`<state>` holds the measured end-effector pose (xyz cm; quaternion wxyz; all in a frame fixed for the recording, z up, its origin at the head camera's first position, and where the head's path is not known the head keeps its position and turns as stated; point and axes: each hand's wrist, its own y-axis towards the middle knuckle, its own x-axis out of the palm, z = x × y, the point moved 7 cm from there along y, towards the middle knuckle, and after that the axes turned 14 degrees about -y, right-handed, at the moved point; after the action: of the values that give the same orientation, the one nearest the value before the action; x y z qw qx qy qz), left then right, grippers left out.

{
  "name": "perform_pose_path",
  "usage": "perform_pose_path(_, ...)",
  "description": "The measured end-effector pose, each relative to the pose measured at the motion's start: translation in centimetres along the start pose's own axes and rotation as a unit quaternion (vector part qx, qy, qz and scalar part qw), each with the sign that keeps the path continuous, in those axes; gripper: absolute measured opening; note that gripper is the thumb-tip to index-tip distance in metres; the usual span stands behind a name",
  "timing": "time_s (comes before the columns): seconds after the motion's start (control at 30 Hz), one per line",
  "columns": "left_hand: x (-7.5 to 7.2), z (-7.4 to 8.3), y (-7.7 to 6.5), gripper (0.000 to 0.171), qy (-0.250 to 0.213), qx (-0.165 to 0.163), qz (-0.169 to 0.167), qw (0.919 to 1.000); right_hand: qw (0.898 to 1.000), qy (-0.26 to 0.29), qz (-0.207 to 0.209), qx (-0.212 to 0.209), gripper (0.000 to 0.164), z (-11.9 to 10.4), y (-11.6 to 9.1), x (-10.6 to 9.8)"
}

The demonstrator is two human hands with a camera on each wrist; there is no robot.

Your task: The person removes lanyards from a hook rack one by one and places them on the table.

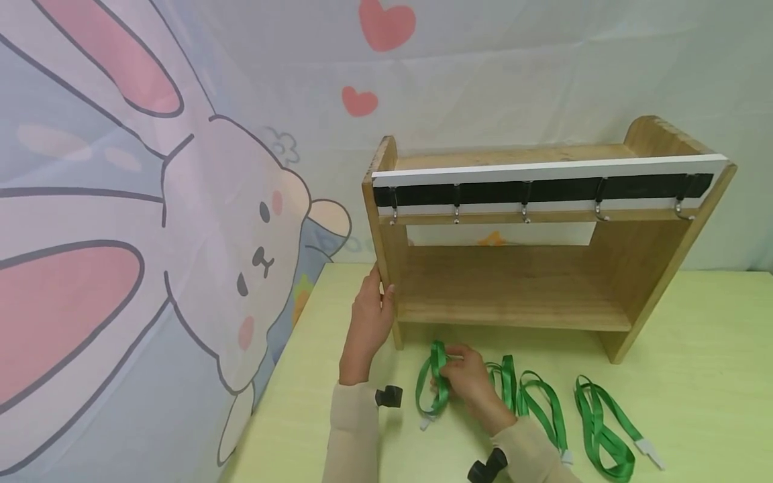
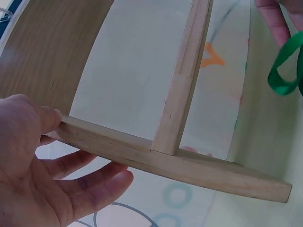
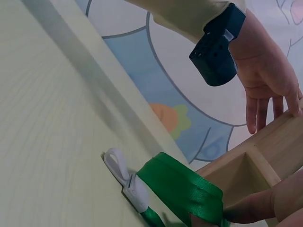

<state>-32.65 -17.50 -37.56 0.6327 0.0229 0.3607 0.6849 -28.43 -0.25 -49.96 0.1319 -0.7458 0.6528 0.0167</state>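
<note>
My left hand (image 1: pixel 370 318) holds the left side panel of a wooden shelf (image 1: pixel 513 285), thumb on the inner side and fingers behind the edge, as the left wrist view shows. At the foot of the shelf's left side, my right hand (image 1: pixel 471 379) pinches a folded green lanyard (image 1: pixel 437 361) between thumb and fingers. That lanyard's white plastic clip (image 3: pixel 135 191) lies at its lower end, close over the table. Beside my right hand, more green lanyards (image 1: pixel 546 402) lie folded, partly hidden by my forearm.
Across the shelf's upper front runs a white and black strip (image 1: pixel 492 192) with several metal hooks (image 1: pixel 525 213), all bare. Another green lanyard (image 1: pixel 604 429) lies on the pale yellow table (image 1: pixel 712 376) at the right. A printed cloth (image 1: pixel 241 235) with a rabbit hangs at the left and back.
</note>
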Motion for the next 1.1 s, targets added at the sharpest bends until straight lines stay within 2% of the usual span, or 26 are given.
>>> perform_pose_path(0.1,0.1,0.0,-0.1,0.055,-0.003,-0.003,0.001,1.0000,1.000,-0.013,0.001,0.006,0.049,0.0,-0.2,0.0)
perform_pose_path(0.2,0.1,-0.1,-0.2,0.055,-0.001,-0.004,0.001,1.0000,0.998,-0.062,0.008,0.008,0.052,-0.3,-0.5,-0.1)
perform_pose_path(0.4,0.1,0.0,-0.2,0.055,0.006,0.001,-0.006,1.0000,0.981,-0.194,0.022,-0.003,0.057,-1.3,-0.9,-0.7)
perform_pose_path(0.57,0.0,0.4,0.0,0.054,0.013,0.014,-0.006,0.9998,0.970,-0.240,0.023,-0.020,0.056,-2.4,-1.1,-1.5)
perform_pose_path(0.67,-0.1,0.6,0.2,0.055,0.014,0.011,-0.005,0.9998,0.969,-0.244,0.015,-0.025,0.053,-2.8,-1.1,-1.8)
perform_pose_path(0.97,0.0,0.2,0.0,0.054,0.008,-0.018,0.011,0.9998,0.979,-0.200,-0.009,-0.033,0.047,-3.3,-1.2,-2.3)
perform_pose_path(1.1,0.2,0.3,-0.1,0.054,0.001,-0.018,0.018,0.9997,0.978,-0.201,-0.015,-0.046,0.043,-3.6,-1.1,-2.7)
